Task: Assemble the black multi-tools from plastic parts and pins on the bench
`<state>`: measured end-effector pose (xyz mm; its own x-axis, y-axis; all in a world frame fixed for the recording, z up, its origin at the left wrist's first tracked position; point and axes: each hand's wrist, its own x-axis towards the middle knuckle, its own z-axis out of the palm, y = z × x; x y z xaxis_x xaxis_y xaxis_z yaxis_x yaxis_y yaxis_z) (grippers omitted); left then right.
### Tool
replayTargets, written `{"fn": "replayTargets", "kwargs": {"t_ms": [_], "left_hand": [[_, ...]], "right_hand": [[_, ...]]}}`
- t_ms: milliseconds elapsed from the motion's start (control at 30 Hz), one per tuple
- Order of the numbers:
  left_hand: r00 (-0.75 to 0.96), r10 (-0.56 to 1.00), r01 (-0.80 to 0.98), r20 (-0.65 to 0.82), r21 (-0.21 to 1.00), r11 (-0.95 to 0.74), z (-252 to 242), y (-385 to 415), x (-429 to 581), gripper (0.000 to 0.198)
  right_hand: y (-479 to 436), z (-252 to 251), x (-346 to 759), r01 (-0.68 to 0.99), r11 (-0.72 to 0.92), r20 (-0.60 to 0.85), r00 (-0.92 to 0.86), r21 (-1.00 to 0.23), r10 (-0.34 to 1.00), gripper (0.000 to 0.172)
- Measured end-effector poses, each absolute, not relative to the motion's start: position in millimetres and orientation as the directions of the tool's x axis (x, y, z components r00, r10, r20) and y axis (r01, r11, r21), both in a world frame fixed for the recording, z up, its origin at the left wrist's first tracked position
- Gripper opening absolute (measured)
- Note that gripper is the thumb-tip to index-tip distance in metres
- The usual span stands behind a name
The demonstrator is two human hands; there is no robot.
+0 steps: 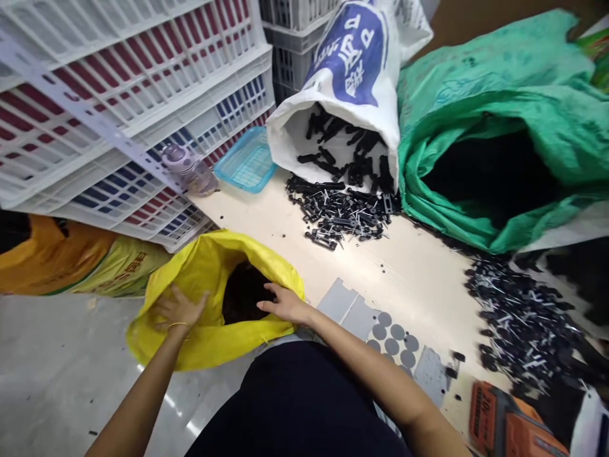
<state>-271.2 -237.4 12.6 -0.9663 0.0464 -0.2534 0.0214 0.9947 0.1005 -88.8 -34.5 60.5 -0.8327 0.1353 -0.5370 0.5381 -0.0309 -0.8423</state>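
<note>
Sack of yellow plastic [238, 337] already gapes open beside the table [421, 270], left hand [178, 308] splayed on its side, right hand [278, 304] with fingers parted over its mouth, fill too dark to judge, while black parts [340, 212] lie loose outside the white sack [349, 57].

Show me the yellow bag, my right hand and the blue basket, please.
Yellow bag [223, 339]: head view, on its near wall, below the opening.
Right hand [286, 304]: head view, on the back of the hand.
Blue basket [253, 160]: head view, on its meshed inside.
</note>
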Motion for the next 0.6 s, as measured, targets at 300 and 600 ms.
{"fn": "replayTargets", "kwargs": {"t_ms": [300,600], "left_hand": [[-0.758,0.632,0.636,0.162,0.400,0.660,68.7,-111.4,-268.0,0.079],[-0.238,0.927,0.881,0.289,0.466,0.081,59.1,161.8,-264.8,0.058]], "right_hand": [[73.8,101.7,10.0,0.177,-0.447,-0.439,-0.673,-0.877,0.595,0.035],[128.0,65.2,113.7,0.615,0.058,0.005,-0.088,-0.787,0.996,0.040]]}}
